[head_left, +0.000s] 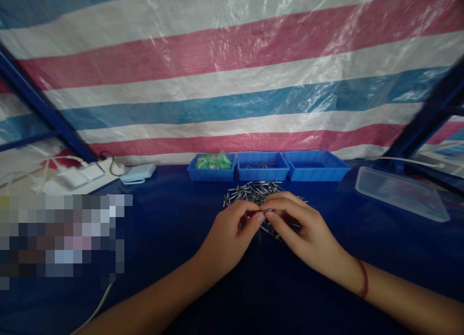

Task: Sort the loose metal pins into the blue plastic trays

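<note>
My left hand (232,236) and my right hand (308,228) meet fingertip to fingertip over the dark blue table. Both pinch a thin metal pin (267,211), of which only a short piece shows between the thumbs and forefingers. Behind and under the hands lies a loose pile of thin metal pins (250,192), silvery and dark, pointing every way. My fingers hide part of this pile. Around my right wrist is a dark red cord.
Along the back stand three blue bins: the left bin (211,176) holds green plastic wrapping, the middle bin (264,174) some pins, the right bin (319,174) nothing visible. A translucent lid (402,194) lies right. Left are a power strip (92,180), a light-blue object (138,172) and a pixelated area.
</note>
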`<state>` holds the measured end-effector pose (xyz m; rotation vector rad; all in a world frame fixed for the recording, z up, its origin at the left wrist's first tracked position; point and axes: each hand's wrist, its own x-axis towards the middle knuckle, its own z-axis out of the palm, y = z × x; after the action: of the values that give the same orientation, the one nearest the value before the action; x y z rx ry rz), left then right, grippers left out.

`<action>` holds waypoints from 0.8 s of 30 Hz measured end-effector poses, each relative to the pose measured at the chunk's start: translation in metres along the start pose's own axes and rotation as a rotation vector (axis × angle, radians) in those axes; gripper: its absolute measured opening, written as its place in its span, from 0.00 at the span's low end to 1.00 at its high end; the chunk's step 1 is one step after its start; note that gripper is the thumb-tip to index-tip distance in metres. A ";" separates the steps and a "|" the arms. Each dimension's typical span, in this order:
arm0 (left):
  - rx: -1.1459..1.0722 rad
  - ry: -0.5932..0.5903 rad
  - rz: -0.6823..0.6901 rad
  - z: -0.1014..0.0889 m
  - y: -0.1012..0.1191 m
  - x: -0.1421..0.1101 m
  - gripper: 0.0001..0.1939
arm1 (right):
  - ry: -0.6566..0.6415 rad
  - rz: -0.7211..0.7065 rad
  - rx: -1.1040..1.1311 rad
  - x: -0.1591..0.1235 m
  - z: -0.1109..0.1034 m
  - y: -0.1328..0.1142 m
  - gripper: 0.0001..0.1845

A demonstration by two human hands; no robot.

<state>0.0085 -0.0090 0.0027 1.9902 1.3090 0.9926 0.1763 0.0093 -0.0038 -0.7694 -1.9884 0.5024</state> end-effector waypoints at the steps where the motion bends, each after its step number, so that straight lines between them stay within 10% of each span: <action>1: 0.023 0.035 0.016 -0.001 0.001 0.000 0.07 | 0.001 -0.006 -0.016 0.000 0.000 0.000 0.07; 15: 0.302 0.230 0.138 -0.031 -0.010 0.014 0.17 | 0.059 -0.096 -0.538 0.049 -0.021 0.036 0.12; 20: 0.514 0.023 0.149 -0.046 -0.024 0.018 0.11 | 0.039 -0.117 -0.985 0.075 -0.026 0.062 0.16; 24: 0.630 -0.198 0.138 -0.043 -0.027 0.016 0.11 | 0.020 -0.125 -0.890 0.058 -0.019 0.050 0.17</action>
<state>-0.0367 0.0176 0.0112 2.5935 1.5091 0.4397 0.1860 0.0864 0.0107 -1.1465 -2.2031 -0.5162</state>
